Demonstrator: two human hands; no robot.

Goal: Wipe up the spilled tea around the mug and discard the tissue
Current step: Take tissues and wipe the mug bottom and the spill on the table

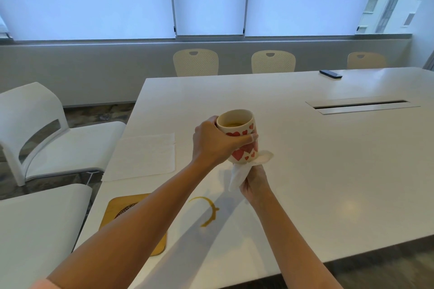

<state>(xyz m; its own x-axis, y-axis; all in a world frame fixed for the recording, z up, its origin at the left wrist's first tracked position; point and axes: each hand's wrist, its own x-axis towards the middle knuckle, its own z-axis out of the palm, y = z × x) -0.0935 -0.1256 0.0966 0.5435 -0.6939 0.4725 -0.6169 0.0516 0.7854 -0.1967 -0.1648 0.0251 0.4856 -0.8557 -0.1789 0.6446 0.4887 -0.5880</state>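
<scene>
With the left hand (pixel 212 142) gripping the lifted mug (pixel 239 136) level, the right hand (pixel 254 186), clutching the tissue (pixel 239 175), should dab its base dry.

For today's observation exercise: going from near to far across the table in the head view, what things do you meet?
Wooden coaster → tea ring → tissue in the right hand → mug in the left hand → cable slot → phone.
</scene>
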